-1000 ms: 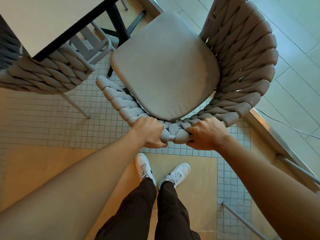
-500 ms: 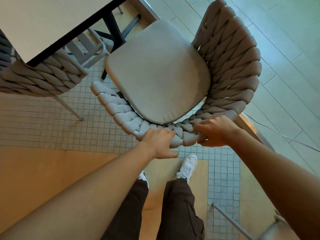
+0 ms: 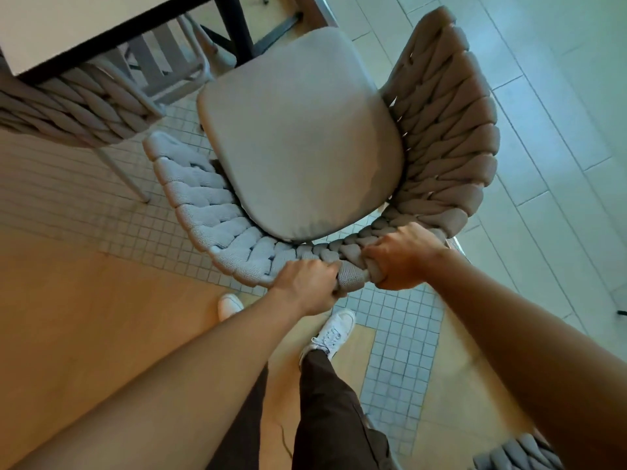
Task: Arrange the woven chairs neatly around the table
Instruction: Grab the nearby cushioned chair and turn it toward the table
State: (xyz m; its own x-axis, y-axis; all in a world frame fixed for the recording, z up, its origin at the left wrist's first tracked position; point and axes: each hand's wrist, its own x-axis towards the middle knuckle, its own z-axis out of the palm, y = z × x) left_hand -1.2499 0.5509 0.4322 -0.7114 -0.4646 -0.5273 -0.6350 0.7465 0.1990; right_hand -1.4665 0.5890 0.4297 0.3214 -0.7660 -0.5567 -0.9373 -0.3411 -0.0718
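A woven chair (image 3: 444, 137) with thick grey braided rope sides and a beige seat cushion (image 3: 298, 140) fills the middle of the view. My left hand (image 3: 305, 286) and my right hand (image 3: 403, 257) both grip the top rim of its backrest, side by side. The chair's front points toward the table (image 3: 68, 22), whose pale top with a dark edge shows at the upper left, one black leg beside the cushion. A second woven chair (image 3: 68, 106) stands tucked under the table at the left.
The floor is small white mosaic tiles (image 3: 68, 198) bordered by wood planks (image 3: 84, 317), with larger pale tiles (image 3: 559, 164) to the right. Part of another woven chair (image 3: 515, 452) shows at the bottom right. My feet in white shoes (image 3: 330, 334) stand behind the chair.
The chair has shifted to the right and turned with both hands still on its backrest. My feet have stepped, the right one forward.
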